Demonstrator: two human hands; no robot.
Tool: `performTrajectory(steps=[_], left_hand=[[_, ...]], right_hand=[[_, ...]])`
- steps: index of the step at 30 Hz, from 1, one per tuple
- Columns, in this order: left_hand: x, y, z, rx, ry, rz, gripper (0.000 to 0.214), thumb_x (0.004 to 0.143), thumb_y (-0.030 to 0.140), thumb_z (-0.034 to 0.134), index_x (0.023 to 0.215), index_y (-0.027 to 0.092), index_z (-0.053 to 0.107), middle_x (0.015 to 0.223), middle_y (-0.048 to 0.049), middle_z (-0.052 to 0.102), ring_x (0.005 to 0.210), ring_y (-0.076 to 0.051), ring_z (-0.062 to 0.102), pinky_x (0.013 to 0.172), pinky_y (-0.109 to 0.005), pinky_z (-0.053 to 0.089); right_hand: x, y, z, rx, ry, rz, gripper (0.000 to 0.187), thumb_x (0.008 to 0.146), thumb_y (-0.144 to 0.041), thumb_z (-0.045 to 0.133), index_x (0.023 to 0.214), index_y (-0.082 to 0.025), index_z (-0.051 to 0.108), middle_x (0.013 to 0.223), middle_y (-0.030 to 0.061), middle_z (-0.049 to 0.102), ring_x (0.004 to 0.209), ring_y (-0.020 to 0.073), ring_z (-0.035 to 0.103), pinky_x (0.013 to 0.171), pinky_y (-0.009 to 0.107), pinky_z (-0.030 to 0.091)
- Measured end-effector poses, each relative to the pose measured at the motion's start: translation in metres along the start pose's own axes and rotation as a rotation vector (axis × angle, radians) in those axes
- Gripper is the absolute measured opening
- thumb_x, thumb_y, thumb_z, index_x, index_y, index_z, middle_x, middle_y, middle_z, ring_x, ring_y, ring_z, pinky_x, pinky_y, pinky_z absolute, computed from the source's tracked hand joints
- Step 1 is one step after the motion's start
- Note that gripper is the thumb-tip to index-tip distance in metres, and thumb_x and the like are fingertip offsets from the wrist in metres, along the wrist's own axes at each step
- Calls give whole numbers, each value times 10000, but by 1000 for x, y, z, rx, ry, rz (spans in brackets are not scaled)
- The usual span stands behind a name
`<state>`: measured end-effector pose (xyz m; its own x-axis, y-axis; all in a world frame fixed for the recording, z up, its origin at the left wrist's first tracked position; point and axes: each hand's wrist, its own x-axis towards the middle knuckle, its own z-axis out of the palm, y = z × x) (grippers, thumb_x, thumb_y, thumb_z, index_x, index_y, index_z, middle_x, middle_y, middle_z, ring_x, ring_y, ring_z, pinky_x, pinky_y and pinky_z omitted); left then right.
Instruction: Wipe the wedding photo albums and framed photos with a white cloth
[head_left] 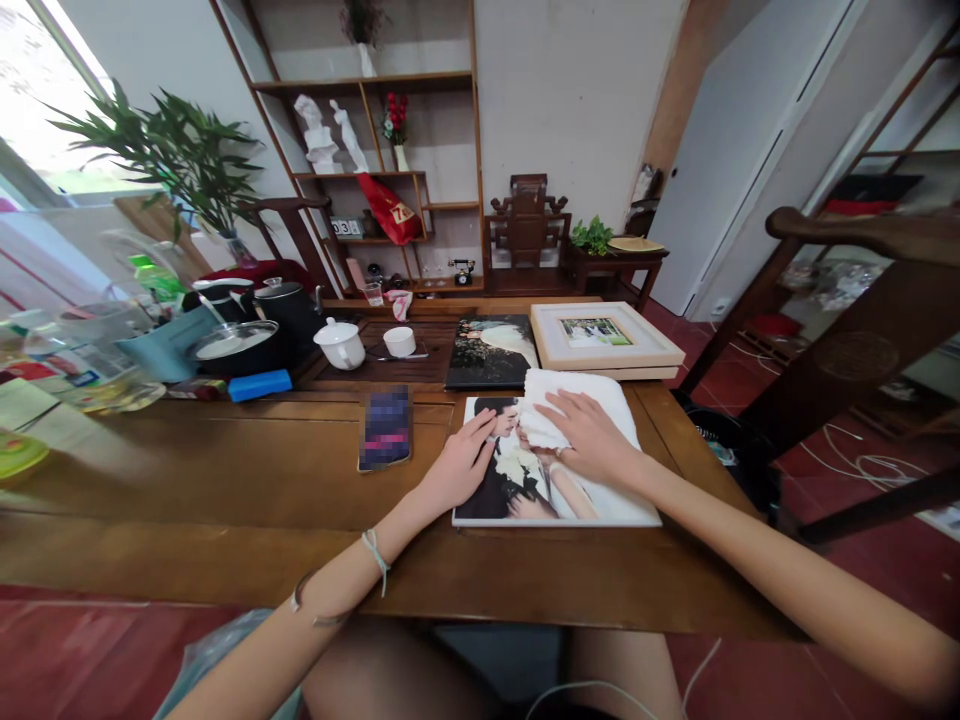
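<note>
A wedding photo panel lies flat on the wooden table in front of me. My left hand is open, its fingers stretched out over the panel's left side. On the upper right part of the picture, my right hand holds a folded white cloth against the surface, fingers laid over it. The cloth hides part of the pictured people. Behind the panel are a dark photo album or panel and a pale framed picture.
Left of the panel lies a phone with a blurred screen. A lidded white teacup, a small white cup and a blue block stand farther back. Bottles and a pan crowd the left. A wooden chair is at right.
</note>
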<state>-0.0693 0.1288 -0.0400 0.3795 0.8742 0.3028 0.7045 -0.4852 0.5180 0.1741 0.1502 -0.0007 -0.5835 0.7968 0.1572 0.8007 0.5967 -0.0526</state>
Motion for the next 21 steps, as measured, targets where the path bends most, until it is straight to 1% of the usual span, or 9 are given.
performTrajectory(steps=[3, 6, 8, 11, 16, 18, 21], left_hand=[[0, 0, 0, 4, 0, -6, 438, 986, 291, 332, 1376, 147, 469, 1494, -131, 410, 1399, -245, 362, 1137, -477, 339], [0, 0, 0, 6, 1, -7, 430, 984, 282, 337, 1370, 151, 476, 1492, -129, 413, 1399, -243, 362, 1137, -472, 339], [-1, 0, 0, 9, -2, -6, 431, 984, 281, 338, 1371, 147, 473, 1490, -130, 415, 1401, -243, 359, 1138, -474, 338], [-1, 0, 0, 12, -6, -2, 439, 987, 288, 329, 1379, 141, 464, 1493, -127, 411, 1407, -239, 348, 1148, -468, 324], [0, 1, 0, 7, -7, -8, 442, 991, 309, 328, 1374, 145, 473, 1488, -119, 421, 1401, -235, 357, 1151, -452, 326], [0, 0, 1, 9, -6, -10, 439, 992, 312, 325, 1361, 136, 486, 1488, -121, 420, 1398, -238, 363, 1146, -455, 335], [0, -1, 1, 19, -11, -7, 442, 992, 302, 322, 1364, 124, 479, 1493, -127, 411, 1399, -237, 359, 1144, -461, 334]], right_hand=[[1, 1, 0, -14, 1, 10, 658, 776, -151, 511, 1428, -145, 424, 1518, 172, 354, 1402, 336, 276, 1132, 530, 196], [-7, -5, -2, -20, -15, 13, 691, 750, -132, 519, 1434, -131, 416, 1516, 182, 352, 1412, 343, 251, 1138, 548, 175], [-19, -12, -3, -16, -29, 2, 715, 730, -133, 533, 1435, -127, 415, 1514, 186, 354, 1416, 355, 236, 1139, 564, 164], [-44, -28, -7, 3, -58, -52, 763, 689, -121, 547, 1440, -137, 409, 1525, 180, 339, 1429, 361, 198, 1144, 580, 142], [-88, -57, -11, 44, -100, -143, 843, 662, -127, 564, 1474, -164, 340, 1554, 175, 281, 1450, 370, 116, 1151, 601, 96], [-97, -62, -12, 56, -117, -168, 864, 659, -141, 577, 1483, -173, 317, 1558, 178, 272, 1449, 381, 108, 1147, 614, 84], [-93, -59, -14, 56, -130, -180, 871, 653, -130, 578, 1483, -179, 317, 1561, 176, 265, 1449, 376, 117, 1147, 606, 95]])
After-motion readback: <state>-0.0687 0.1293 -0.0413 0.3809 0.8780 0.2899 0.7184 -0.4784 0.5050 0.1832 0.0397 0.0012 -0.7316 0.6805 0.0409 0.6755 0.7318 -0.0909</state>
